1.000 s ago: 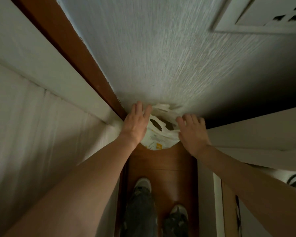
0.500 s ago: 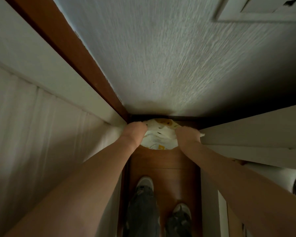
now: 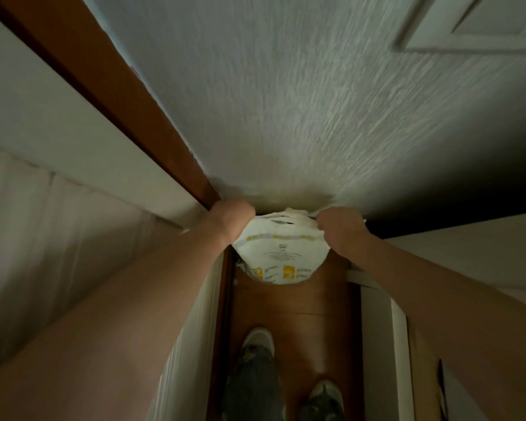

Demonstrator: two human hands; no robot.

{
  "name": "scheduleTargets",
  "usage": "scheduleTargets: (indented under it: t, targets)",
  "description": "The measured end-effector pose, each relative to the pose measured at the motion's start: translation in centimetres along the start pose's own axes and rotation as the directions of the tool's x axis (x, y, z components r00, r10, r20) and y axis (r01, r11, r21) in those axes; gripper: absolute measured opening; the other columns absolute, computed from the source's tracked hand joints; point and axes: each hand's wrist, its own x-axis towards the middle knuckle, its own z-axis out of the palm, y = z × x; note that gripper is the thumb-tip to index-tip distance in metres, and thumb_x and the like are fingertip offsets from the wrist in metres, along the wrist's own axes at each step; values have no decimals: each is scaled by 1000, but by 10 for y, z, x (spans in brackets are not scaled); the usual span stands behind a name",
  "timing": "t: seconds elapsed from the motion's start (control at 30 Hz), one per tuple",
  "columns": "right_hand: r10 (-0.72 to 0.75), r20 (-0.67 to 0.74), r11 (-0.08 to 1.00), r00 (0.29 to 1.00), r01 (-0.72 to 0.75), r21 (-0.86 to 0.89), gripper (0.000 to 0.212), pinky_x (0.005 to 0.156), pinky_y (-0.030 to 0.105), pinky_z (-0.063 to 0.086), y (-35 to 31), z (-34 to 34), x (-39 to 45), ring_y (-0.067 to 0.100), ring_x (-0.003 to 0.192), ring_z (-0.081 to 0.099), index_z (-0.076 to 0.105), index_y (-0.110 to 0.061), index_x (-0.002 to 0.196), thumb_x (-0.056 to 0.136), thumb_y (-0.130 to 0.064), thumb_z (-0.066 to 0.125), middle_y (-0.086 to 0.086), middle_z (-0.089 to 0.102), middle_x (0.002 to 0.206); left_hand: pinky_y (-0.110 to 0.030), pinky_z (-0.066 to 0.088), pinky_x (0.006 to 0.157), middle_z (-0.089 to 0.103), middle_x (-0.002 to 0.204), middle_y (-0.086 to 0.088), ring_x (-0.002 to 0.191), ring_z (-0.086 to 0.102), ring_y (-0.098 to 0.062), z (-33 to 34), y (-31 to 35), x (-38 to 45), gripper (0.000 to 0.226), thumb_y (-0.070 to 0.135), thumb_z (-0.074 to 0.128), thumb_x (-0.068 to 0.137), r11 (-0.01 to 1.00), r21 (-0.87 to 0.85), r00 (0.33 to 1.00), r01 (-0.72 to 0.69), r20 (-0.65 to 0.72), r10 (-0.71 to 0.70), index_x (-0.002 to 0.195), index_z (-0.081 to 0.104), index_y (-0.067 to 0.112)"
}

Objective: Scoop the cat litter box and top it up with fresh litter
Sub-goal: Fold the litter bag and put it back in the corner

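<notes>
White litter bag (image 3: 281, 256), gripped by both hands, now hangs higher.

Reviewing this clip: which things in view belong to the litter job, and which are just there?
Part of the job:
- white bag with yellow print, presumably litter
- left hand, gripping its top
- right hand, gripping its top

Just there:
- textured wall
- wooden door frame
- wooden floor
- shoes

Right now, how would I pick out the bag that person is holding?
Follow the rough white wall down to its bottom edge above the brown wood floor. There the left hand and right hand each grip an end of a bulging white bag. Its yellow labels and small print set it apart.
</notes>
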Motion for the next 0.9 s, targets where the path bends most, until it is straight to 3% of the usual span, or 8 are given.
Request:
scheduleTargets:
  t: [0.07,0.23,0.37,0.5,0.73,0.9]
  targets:
    - [11,-39,1000,999,-12,-29,22,79,28,42,-4,3,4,19,108,59,58,-15,114,98,-12,43,3,61,119,-35,48,80,64,113,-11,105,62,-30,6,0,3,25,-3,47,93,999,31,1000,27,-6,-27,111,62,6]
    - [6,-38,999,999,-7,-40,22,83,29,45,-4,-1,6,19,107,60,57,-17,115,97,-12,47,3,61,118,-36,50,76,66,111,-10,101,65,-30,6,3,-2,27,-4,48,93,996,65,996,65,-61,-61,113,60,8]
    - [-21,-77,998,997,16,-63,18,73,27,41,-5,-1,1,17,98,63,59,-18,108,96,-11,47,0,65,109,-37,53,74,66,108,-10,97,66,-29,7,8,-7,28,-4,50,92,994,22,993,102,-69,-101,115,56,10]
    - [-25,-119,999,993,21,-42,18,68,27,35,-8,2,-2,17,92,63,56,-16,109,96,-12,45,1,65,104,-31,42,67,61,114,-7,100,61,-24,10,12,-10,31,15,53,97,995,-6,977,98,-188,-97,126,44,12]
    - [-37,-208,994,977,56,88,32,75,32,42,-14,3,-9,20,99,56,44,-16,125,95,-25,48,4,60,111,-33,45,85,49,132,-6,116,50,-24,2,14,-18,50,31,49,98,992,-118,949,33,-307,-68,142,32,13]
    - [-44,-249,982,968,87,166,47,82,34,44,-11,-10,-27,22,108,51,34,-15,136,95,-33,49,5,52,122,-34,36,101,44,140,-6,124,44,-24,-7,18,-33,61,35,51,97,994,-114,937,-2,-347,-38,148,27,13]
